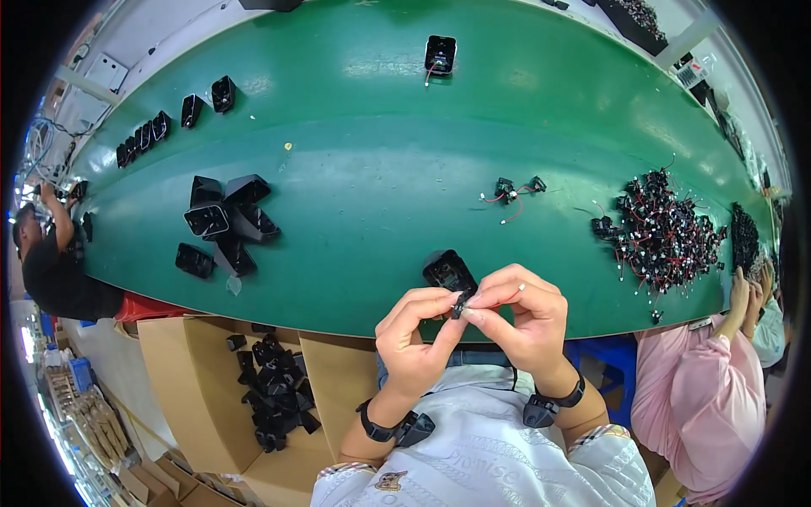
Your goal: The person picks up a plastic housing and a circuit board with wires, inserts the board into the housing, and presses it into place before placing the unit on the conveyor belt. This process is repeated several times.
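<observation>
Both hands meet at the near edge of the green table. Between their fingertips is a small black part (459, 306) with a red-and-white wire. My left hand (416, 331) pinches it from the left, thumb and forefinger closed. From the other side my right hand (525, 319) pinches it too, and the wire's white plug end shows by its fingers. Just beyond the fingertips lies an open black housing (449, 272), partly hidden by the hands. Farther right, a few loose small black parts with red wires (507, 191) rest on the table.
A large heap of wired black parts (663, 232) lies at the right. Several black housings (232, 218) are grouped at the left, others lined up far left (144, 139). A cardboard box (190, 389) with black pieces stands below the edge. Co-workers sit at both ends.
</observation>
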`<action>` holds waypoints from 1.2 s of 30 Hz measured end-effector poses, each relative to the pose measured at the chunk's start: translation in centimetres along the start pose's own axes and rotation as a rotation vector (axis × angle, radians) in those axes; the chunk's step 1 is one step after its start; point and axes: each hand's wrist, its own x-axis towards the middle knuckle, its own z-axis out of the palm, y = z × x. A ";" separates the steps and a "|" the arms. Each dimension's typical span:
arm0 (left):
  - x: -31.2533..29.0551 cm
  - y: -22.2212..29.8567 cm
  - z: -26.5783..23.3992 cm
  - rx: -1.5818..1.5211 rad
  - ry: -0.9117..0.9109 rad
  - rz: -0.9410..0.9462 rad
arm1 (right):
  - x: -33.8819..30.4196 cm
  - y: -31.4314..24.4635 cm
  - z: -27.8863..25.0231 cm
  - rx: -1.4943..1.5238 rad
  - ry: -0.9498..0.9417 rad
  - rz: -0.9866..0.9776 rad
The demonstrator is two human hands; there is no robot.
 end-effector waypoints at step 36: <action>0.6 0.0 -2.4 -0.171 -0.214 -0.287 | -0.2 0.1 -1.3 -0.423 -0.069 -0.320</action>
